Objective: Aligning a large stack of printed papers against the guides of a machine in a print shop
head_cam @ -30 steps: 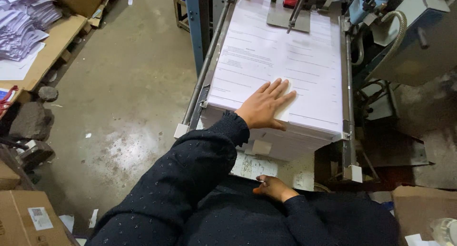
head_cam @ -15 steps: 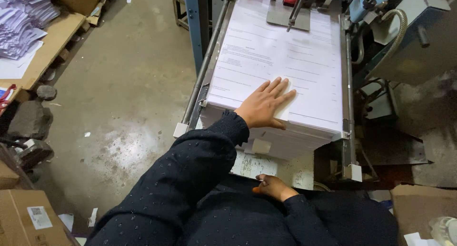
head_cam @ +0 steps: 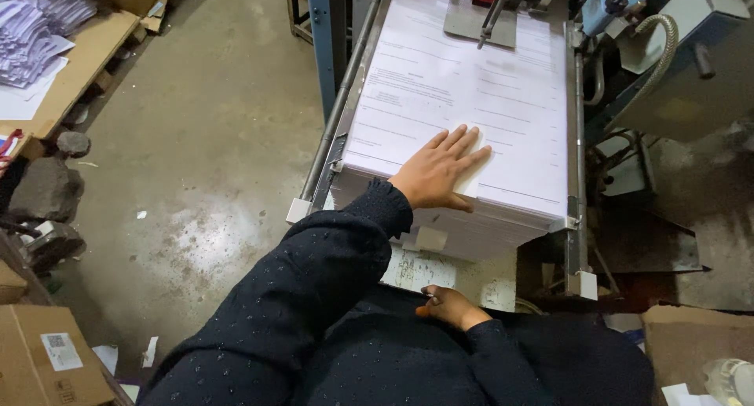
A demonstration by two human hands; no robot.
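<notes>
Grey concrete floor (head_cam: 204,139) fills the left side, beside a machine (head_cam: 675,84) cut off at the top and right edges. On the machine's feed bed, between two metal rails, lies a thick paper stack (head_cam: 471,84); its print is too small to make out. Dark sleeves hide much of the lower frame. Left hand (head_cam: 438,170) lies flat near the stack's front edge, fingers spread, pinching nothing. Right hand (head_cam: 449,305) sits low against the body, below the stack's front edge, curled; whether it holds anything cannot be told.
</notes>
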